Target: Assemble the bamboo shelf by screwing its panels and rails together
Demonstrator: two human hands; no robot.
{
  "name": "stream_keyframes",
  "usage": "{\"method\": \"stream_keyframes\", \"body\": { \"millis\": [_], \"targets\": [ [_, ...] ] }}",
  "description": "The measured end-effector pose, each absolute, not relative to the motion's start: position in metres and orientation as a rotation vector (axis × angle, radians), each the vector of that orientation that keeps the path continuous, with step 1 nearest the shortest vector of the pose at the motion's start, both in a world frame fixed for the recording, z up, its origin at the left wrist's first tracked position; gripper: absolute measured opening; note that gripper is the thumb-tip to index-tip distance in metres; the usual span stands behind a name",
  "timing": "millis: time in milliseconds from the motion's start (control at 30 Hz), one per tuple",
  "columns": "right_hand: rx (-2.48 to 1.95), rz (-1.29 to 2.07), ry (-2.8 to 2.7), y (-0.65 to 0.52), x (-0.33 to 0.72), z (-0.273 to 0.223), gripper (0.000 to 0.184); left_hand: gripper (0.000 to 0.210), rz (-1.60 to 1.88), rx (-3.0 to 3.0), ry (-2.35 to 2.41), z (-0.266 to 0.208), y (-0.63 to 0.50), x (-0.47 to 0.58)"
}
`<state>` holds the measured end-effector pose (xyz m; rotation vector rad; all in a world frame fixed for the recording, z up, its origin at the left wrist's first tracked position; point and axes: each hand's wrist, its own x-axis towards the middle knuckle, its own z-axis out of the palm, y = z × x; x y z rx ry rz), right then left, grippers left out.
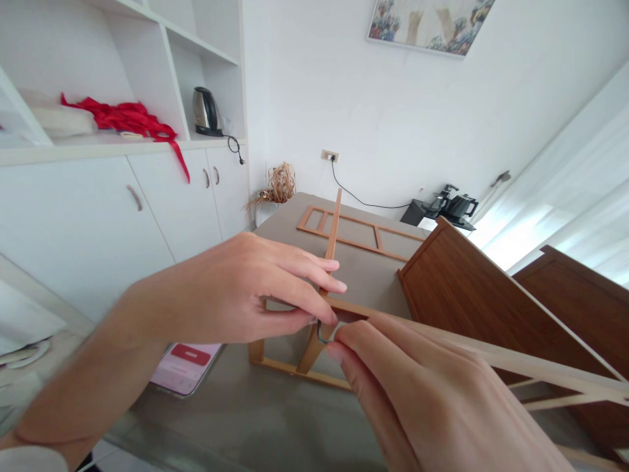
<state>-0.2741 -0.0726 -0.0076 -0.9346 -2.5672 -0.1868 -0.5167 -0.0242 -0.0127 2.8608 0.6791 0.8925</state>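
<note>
A thin bent hex key point(321, 335) stands at a corner joint of a light wooden frame point(308, 354). My left hand point(240, 285) reaches in from the left, its thumb and index finger closed around the key's upper end; the other fingers rest by an upright wooden strip point(335, 229). At the key's lower end, my right hand point(417, 387) pinches it between thumb and index finger. A long wooden rail point(457, 344) runs from the joint to the right, partly behind my right hand. The tip of the key is hidden by my fingers.
A flat ladder-like wooden frame point(378, 236) lies farther back on the grey table point(285, 219). Brown wooden panels point(491, 295) stand at the right. A phone point(184, 373) lies beneath my left wrist. A black kettle point(462, 206) is behind, near the curtain.
</note>
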Motion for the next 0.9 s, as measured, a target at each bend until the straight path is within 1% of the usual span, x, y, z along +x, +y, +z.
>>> {"method": "stream_keyframes", "body": {
  "millis": [333, 533, 667, 767, 900],
  "targets": [
    [-0.952, -0.102, -2.702, -0.068, -0.284, -0.015, 0.019, 0.031, 0.914, 2.850, 0.674, -0.012, -0.024, -0.516],
    [-0.946, -0.141, -2.704, -0.069, -0.294, -0.016, 0.026, 0.031, 0.922, 2.841, 0.663, -0.013, -0.023, -0.517],
    [-0.950, -0.099, -2.690, -0.069, -0.293, -0.014, 0.023, 0.031, 0.914, 2.847, 0.670, -0.012, -0.024, -0.516],
    [-0.943, -0.075, -2.714, -0.067, -0.290, -0.013, 0.024, 0.031, 0.905, 2.846, 0.688, -0.012, -0.025, -0.516],
    [-0.861, 0.048, -2.740, -0.068, -0.285, -0.013, 0.025, 0.032, 0.902, 2.846, 0.677, -0.012, -0.024, -0.516]
  ]
}}
